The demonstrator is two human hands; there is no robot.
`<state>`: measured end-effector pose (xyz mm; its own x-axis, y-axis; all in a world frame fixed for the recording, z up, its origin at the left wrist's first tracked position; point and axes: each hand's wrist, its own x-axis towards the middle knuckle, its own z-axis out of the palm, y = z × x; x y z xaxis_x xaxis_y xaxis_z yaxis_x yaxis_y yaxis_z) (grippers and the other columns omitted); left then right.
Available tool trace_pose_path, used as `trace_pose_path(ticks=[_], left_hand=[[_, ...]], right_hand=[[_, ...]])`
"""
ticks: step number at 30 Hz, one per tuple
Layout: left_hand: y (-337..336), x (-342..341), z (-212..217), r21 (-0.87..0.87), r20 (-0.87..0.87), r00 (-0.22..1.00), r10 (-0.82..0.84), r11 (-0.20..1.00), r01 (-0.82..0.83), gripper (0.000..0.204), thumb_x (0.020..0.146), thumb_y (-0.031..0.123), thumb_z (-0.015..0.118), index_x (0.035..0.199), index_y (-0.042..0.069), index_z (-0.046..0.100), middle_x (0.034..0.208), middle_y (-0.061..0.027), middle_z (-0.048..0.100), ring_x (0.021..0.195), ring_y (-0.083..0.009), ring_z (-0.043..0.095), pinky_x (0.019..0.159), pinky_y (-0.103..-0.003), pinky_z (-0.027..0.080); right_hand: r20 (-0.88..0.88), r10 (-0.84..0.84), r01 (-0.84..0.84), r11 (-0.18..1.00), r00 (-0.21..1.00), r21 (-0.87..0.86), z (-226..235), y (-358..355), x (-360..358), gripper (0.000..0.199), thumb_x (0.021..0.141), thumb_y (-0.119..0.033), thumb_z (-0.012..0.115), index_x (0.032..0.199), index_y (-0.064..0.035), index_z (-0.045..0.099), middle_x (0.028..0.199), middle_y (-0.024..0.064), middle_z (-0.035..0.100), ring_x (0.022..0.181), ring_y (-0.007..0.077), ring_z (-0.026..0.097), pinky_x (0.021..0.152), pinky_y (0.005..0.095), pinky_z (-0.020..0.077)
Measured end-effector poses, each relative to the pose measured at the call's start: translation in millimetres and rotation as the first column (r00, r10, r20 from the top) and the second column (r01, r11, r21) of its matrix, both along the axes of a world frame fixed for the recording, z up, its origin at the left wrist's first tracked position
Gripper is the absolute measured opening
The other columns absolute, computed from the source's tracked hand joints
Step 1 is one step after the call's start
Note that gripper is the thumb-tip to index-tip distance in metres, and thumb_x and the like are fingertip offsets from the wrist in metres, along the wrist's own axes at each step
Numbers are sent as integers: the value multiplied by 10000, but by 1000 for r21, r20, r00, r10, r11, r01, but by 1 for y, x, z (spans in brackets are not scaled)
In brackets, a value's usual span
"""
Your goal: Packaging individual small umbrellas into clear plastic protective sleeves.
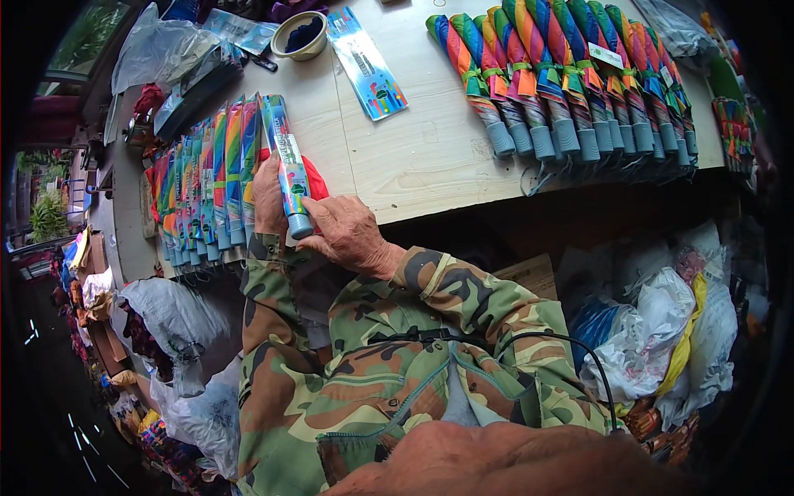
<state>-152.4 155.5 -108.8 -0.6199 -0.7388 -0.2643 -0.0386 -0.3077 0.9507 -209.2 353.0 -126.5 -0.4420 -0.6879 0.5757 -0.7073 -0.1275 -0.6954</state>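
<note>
- Plastic bags (178, 322) hang and lie well left of the wooden table (430, 149), below its edge.
- A row of sleeved rainbow umbrellas (203, 186) lies on the table's left part, handles toward its near edge.
- The left hand (267, 198) sits just right of that row, over the table's near edge, fingers curled against the side of the packaged umbrella (289, 165).
- The packaged umbrella, in a clear printed sleeve, lies tilted on the table's left part, its grey handle poking past the near edge.
- The right hand (351, 236) is at the table's near edge, thumb and fingers pinching the umbrella's grey handle end.
- A round bowl (299, 35) stands at the table's far side.
- A flat empty sleeve (366, 64) lies on the table just right of the bowl.
- A row of unsleeved rainbow umbrellas (571, 74) covers the table's right part, grey handles at the near edge.
- White bags (662, 331) are piled below the table's right end.
</note>
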Motion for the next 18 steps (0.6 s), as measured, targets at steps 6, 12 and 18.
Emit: trace_pose_path(ticks=[6, 12, 18], left_hand=[[-13, 13, -14, -55, 23, 1000, 21, 998, -20, 282, 1135, 298, 627, 1081, 27, 679, 866, 6, 649, 718, -77, 617, 637, -260, 515], [15, -2, 7, -67, 49, 997, 64, 996, -60, 261, 1119, 283, 655, 984, 60, 652, 747, 8, 597, 588, -95, 581, 527, -273, 479], [5, -27, -8, 423, 21, 1000, -21, 906, 10, 516, 1072, 412, 733, 1121, -88, 616, 889, -149, 706, 714, -234, 745, 675, -367, 679]], right_hand=[[255, 74, -80, 997, 964, 15, -1, -2, 14, 689, 879, -329, 907, 1404, -17, 586, 1062, 165, 740, 895, 369, 743, 794, 462, 588], [735, 32, -196, 971, 678, 138, 31, 8, 14, 694, 959, -299, 799, 1474, 6, 448, 990, 257, 745, 834, 372, 772, 771, 481, 600], [855, 1, -205, 971, 518, 123, 31, 22, -2, 754, 964, -286, 726, 1525, 82, 382, 910, 264, 748, 838, 378, 781, 803, 437, 604]])
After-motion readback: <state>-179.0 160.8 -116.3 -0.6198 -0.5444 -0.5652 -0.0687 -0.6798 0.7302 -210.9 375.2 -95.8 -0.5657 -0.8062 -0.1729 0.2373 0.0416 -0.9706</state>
